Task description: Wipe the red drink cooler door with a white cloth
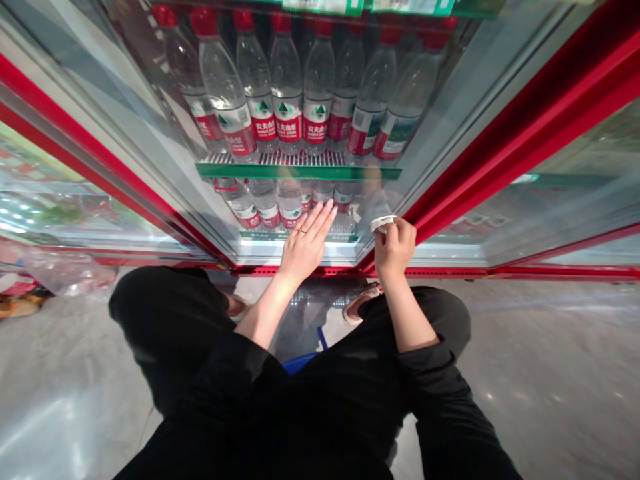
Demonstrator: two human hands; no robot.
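Note:
My left hand (pixel 309 241) has its fingers stretched out and held together, palm toward the cooler's glass door, with nothing in it. Whether the fingertips touch the glass I cannot tell. My right hand (pixel 396 245) is closed on a small white thing (pixel 383 223), thin and folded-looking, beside the door's red frame (pixel 435 190); its kind is unclear. Behind the glass, red-capped water bottles (pixel 289 120) with red and white labels stand in a row on a green-edged shelf (pixel 300 172). Shorter-looking bottles (pixel 270 203) fill the shelf below.
More red-framed cooler doors stand to the left and right (pixel 555 200). My bent knees (pixel 160 320) are close to the cooler's base. Under me is a blue seat (pixel 300 363). Clear plastic wrapping (pixel 70 270) lies on the grey floor (pixel 540 360) at the left.

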